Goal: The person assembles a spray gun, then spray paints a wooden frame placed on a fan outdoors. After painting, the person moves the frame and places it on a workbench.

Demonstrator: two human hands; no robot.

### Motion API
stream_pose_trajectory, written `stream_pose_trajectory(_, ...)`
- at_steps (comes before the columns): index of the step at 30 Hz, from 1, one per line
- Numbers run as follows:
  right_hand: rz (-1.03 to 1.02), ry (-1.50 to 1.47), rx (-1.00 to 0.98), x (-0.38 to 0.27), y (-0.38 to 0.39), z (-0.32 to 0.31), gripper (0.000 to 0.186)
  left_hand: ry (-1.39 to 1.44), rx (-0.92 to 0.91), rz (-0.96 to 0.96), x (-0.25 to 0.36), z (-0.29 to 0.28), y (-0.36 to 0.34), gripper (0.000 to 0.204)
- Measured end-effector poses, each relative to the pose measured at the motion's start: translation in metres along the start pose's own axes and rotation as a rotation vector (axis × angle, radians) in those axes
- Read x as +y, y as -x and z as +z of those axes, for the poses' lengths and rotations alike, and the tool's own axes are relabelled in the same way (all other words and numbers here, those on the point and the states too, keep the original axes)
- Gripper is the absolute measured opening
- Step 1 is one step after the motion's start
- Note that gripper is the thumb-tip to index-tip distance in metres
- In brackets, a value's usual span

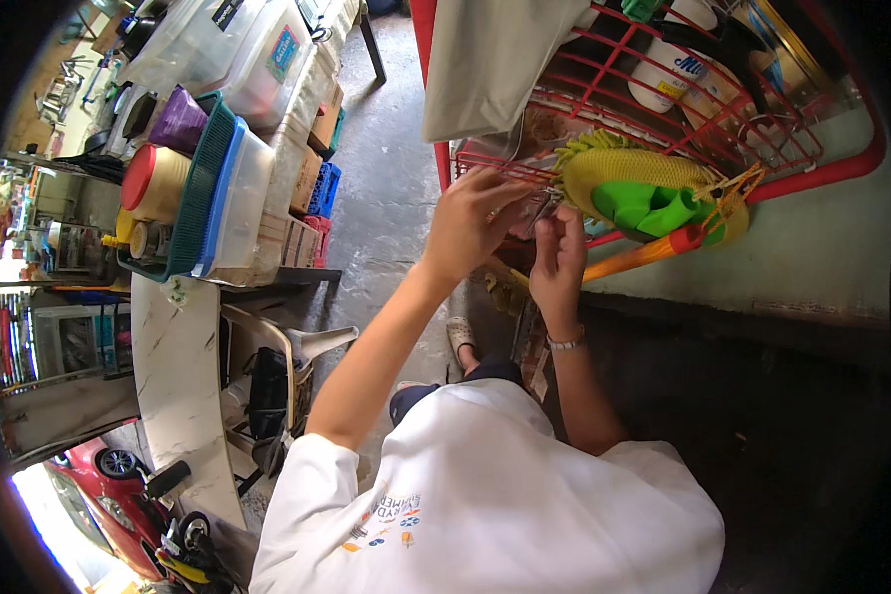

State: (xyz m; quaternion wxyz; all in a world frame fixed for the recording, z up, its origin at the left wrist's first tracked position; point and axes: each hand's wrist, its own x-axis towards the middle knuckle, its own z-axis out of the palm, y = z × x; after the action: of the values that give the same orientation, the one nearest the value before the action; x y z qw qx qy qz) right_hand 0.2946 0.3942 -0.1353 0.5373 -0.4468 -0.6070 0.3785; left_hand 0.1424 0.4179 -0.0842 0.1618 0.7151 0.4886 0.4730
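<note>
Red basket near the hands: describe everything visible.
The red basket is an open wire grid, apparently coated metal, holding a white container among other items. Grey cloth partly covers its left side; yellow mesh overlaps its lower edge. The left hand and right hand are near its lower left; contact is unclear.

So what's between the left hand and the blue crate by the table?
Grey concrete floor: in the head view it shows between the left hand, raised above it, and the blue crate.
</note>
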Motion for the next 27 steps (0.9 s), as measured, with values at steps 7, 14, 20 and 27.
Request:
stream_pose_trajectory(7,-0.279,0.352,0.201,0.021,-0.047,0.014,0.009,-0.117,-0.131,0.013,-0.033,0.029,-0.048,0.026)
stream_pose_trajectory(14,0.026,0.082,0.333,0.059,-0.043,0.029,0.012,-0.188,-0.3,0.157,-0.052,0.025,-0.045,0.044)
stream_pose_trajectory(20,-0.335,0.951,0.154,0.107,-0.036,-0.001,0.026,-0.485,-0.465,-0.005,-0.032,0.052,-0.059,0.03)
stream_pose_trajectory(27,-0.154,0.278,0.269,0.192,-0.071,-0.012,0.027,-0.648,0.212,0.162,-0.044,0.1,-0.017,0.016)
